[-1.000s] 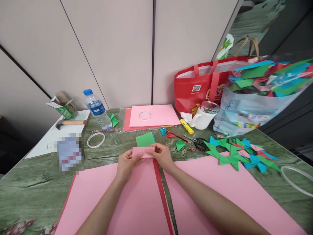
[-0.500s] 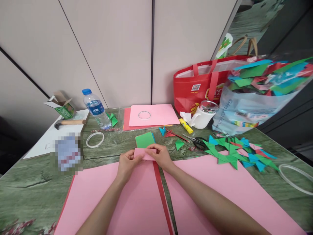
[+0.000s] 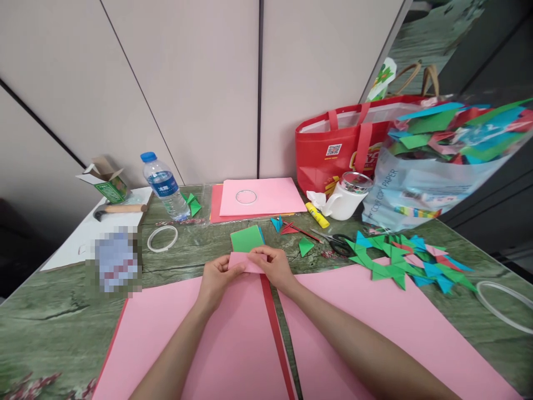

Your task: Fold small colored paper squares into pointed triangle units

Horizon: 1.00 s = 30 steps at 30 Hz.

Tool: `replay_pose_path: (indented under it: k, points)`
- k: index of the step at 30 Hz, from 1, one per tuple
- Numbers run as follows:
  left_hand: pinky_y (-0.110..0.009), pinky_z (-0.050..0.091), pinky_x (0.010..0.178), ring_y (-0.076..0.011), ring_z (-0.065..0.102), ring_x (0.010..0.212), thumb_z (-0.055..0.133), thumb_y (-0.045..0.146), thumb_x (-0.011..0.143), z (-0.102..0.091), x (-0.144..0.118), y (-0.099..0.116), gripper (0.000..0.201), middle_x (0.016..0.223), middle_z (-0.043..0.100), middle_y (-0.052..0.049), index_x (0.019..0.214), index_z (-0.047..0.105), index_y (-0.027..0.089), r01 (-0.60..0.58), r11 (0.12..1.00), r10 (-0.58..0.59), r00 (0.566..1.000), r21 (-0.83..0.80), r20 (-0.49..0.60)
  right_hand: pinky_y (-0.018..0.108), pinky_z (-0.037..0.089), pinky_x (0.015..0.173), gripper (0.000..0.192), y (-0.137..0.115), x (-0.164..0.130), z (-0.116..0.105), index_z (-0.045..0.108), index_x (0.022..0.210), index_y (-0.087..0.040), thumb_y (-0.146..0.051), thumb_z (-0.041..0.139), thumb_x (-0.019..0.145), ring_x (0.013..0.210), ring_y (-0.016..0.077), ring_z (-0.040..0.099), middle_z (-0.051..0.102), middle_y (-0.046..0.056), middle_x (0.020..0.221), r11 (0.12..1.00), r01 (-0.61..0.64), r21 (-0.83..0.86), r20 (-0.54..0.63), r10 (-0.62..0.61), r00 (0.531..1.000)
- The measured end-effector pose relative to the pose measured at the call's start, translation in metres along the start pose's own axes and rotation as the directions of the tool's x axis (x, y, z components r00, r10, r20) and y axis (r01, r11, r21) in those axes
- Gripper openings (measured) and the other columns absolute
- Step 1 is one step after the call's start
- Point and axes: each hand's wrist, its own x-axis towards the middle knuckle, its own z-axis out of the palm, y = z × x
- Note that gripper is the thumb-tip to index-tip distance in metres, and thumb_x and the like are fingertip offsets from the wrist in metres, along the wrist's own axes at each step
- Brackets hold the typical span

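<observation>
A small folded pink paper piece (image 3: 244,261) is pinched from both sides, my left hand (image 3: 216,280) on its left end and my right hand (image 3: 277,269) on its right end, thumbs on top. It hovers just above a large pink sheet (image 3: 216,344) that lies on the green table. A red paper edge (image 3: 277,333) runs beside that sheet, and a second large pink sheet (image 3: 387,328) lies to the right. A green paper square (image 3: 246,238) rests just beyond my fingers.
A pile of folded green, blue and pink paper shapes (image 3: 408,261) lies at the right, scissors (image 3: 337,241), a glue stick (image 3: 317,215) and a white mug (image 3: 347,197) behind it. A water bottle (image 3: 163,186), tape rings (image 3: 161,238), a red bag (image 3: 345,144) and a paper-filled plastic bag (image 3: 441,161) stand further back.
The pink piece has been folded narrower and tilted; my right fingers slid left along its top edge. The arms stayed in place.
</observation>
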Motion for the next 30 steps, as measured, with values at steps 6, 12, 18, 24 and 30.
replay_pose_path:
  k: [6, 12, 18, 24, 30]
  points:
    - [-0.028, 0.051, 0.068, -0.0178, 0.064, 0.066, 0.074, 0.025, 0.055, -0.001, 0.000, 0.000, 0.033, 0.072, 0.070, -0.004, 0.085, 0.067, 0.013, -0.002, 1.000, 0.003, 1.000, -0.019, 0.010, 0.025, 0.038, 0.061, 0.019, 0.000, 0.000, 0.000, 0.065, 0.065, -0.019, -0.033, 0.056, 0.073, 0.063, 0.0150, 0.052, 0.061, 0.001, 0.066, 1.000, 0.023, 0.007, 0.007, -0.023, 1.000]
    - [-0.029, 0.051, 0.067, -0.0180, 0.063, 0.064, 0.075, 0.028, 0.052, 0.001, 0.001, -0.002, 0.032, 0.070, 0.070, -0.003, 0.079, 0.068, 0.013, -0.014, 1.000, 0.014, 1.000, -0.006, -0.027, 0.025, 0.038, 0.061, 0.019, 0.002, 0.000, 0.000, 0.066, 0.065, -0.019, -0.033, 0.056, 0.073, 0.063, 0.0150, 0.052, 0.061, 0.001, 0.065, 1.000, 0.031, 0.002, 0.003, -0.031, 1.000]
    - [-0.027, 0.050, 0.059, -0.0177, 0.062, 0.062, 0.073, 0.027, 0.054, 0.001, 0.000, 0.004, 0.031, 0.069, 0.069, -0.004, 0.081, 0.066, 0.012, -0.044, 0.995, 0.044, 0.999, 0.090, 0.003, 0.026, 0.040, 0.061, 0.020, -0.001, 0.000, -0.001, 0.065, 0.064, -0.019, -0.034, 0.055, 0.073, 0.064, 0.0156, 0.053, 0.061, 0.001, 0.065, 1.000, 0.023, 0.001, 0.035, -0.023, 0.999]
    - [-0.022, 0.046, 0.051, -0.0151, 0.058, 0.056, 0.071, 0.022, 0.057, 0.001, -0.005, 0.014, 0.074, 0.063, 0.064, 0.000, 0.124, 0.041, 0.021, -0.149, 0.979, 0.136, 0.985, 0.136, 0.102, 0.026, 0.040, 0.061, 0.020, -0.002, 0.001, -0.004, 0.065, 0.064, -0.018, -0.034, 0.056, 0.072, 0.063, 0.0154, 0.053, 0.061, 0.001, 0.063, 1.000, 0.001, 0.029, 0.057, -0.003, 0.998]
    - [-0.018, 0.043, 0.050, -0.0108, 0.051, 0.053, 0.066, 0.019, 0.060, -0.001, -0.008, 0.021, 0.048, 0.061, 0.059, 0.002, 0.108, 0.059, 0.018, -0.208, 0.947, 0.169, 0.971, 0.244, 0.172, 0.026, 0.040, 0.061, 0.020, -0.004, 0.001, -0.005, 0.066, 0.066, -0.018, -0.035, 0.057, 0.071, 0.062, 0.0151, 0.053, 0.063, 0.001, 0.065, 0.999, -0.022, 0.026, 0.093, 0.019, 0.995]
